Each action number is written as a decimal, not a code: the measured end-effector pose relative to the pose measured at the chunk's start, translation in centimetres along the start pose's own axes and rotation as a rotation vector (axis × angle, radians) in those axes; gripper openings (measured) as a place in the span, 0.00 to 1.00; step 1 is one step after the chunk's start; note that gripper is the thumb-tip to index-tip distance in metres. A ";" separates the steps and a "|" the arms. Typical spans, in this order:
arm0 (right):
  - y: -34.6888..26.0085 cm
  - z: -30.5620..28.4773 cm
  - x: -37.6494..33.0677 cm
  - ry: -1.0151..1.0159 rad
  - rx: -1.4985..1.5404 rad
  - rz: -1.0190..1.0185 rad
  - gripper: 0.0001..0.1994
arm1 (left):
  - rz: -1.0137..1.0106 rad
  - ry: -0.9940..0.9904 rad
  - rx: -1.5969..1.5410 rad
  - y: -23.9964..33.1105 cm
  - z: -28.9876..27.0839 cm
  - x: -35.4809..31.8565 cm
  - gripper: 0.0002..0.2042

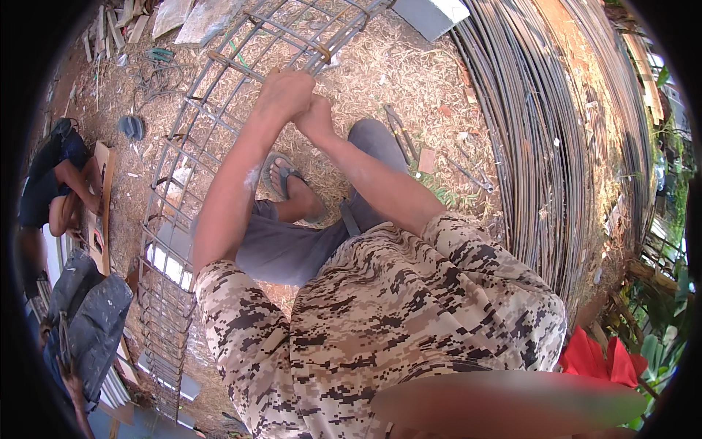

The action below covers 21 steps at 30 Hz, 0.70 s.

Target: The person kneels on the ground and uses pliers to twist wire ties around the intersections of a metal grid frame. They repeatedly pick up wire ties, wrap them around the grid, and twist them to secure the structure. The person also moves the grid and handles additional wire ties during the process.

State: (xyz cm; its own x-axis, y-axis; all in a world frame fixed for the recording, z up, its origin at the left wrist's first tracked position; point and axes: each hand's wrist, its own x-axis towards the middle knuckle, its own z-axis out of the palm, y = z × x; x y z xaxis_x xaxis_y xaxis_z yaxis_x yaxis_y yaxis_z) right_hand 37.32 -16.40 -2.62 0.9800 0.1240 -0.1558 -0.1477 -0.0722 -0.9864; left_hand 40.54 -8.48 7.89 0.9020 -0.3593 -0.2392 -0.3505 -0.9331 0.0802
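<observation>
My left hand [284, 94] is closed in a fist right beside the near side of a long cage of steel bars [324, 53], tied with square stirrups. Pressed against it from the right, my right hand [316, 118] is also closed. Whatever the fingers grip is hidden behind the knuckles; I cannot tell whether it is a bar or something thinner. The cage curves from the top of the view down the left side. On the ground right of my knee lies a long-handled cutting tool [399, 130].
Long steel rods [515, 139] are stacked along the right. Near the cutting tool lie a brick piece [426, 161] and another metal tool [474, 175]. A grey block [431, 16] stands at the top. At the left, another person [55, 179] bends over a wooden board [102, 219].
</observation>
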 end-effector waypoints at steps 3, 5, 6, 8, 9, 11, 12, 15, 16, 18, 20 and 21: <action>-1.1 0.5 0.4 -0.023 0.788 0.636 0.11 | -0.130 0.234 -0.589 -1.2 -1.4 -3.4 0.15; -1.5 0.0 0.2 -0.069 1.268 0.927 0.13 | -0.260 0.236 -0.721 -1.4 -2.9 -6.3 0.18; -1.2 -0.9 0.0 -0.151 1.339 0.949 0.14 | -0.314 0.183 -0.785 -1.1 -3.5 -7.9 0.18; 0.6 -3.8 0.1 -0.453 1.212 0.903 0.17 | -0.401 0.088 -0.874 -1.3 -5.1 -10.8 0.18; 2.5 -7.2 -0.1 -0.723 1.056 0.836 0.19 | -0.431 0.038 -0.905 -1.4 -5.4 -12.5 0.18; 7.8 -13.5 0.5 -0.277 -0.014 0.414 0.19 | -0.506 0.036 -0.966 -2.2 -5.0 -13.9 0.17; 11.0 -17.2 1.1 -0.037 -0.479 0.186 0.20 | -0.549 0.086 -0.995 -2.6 -4.3 -13.8 0.17; 20.9 -24.3 1.2 0.104 -1.239 0.087 0.30 | -0.720 0.124 -1.030 -3.5 -1.4 -11.9 0.17; 23.3 -25.7 0.5 -0.010 -1.470 0.114 0.34 | -0.785 0.121 -1.034 -3.2 -0.5 -10.9 0.17; 26.0 -27.2 0.4 -0.117 -1.296 0.106 0.36 | -0.785 0.004 -1.138 -1.5 1.3 -9.3 0.19; 25.8 -27.4 1.0 -0.247 -1.171 0.238 0.35 | -0.841 0.036 -1.458 1.0 3.1 -7.4 0.22; 24.8 -27.3 1.6 -0.304 -1.116 0.335 0.33 | -0.900 0.076 -1.665 2.1 3.9 -6.4 0.23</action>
State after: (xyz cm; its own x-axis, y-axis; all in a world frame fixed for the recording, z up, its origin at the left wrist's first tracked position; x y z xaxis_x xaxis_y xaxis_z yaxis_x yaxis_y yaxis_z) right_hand 38.89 -45.05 -25.94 0.8216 0.1525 -0.5493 -0.0451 -0.9431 -0.3294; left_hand 33.04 -8.13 5.79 0.6770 0.2177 -0.7031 0.6913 0.1398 0.7089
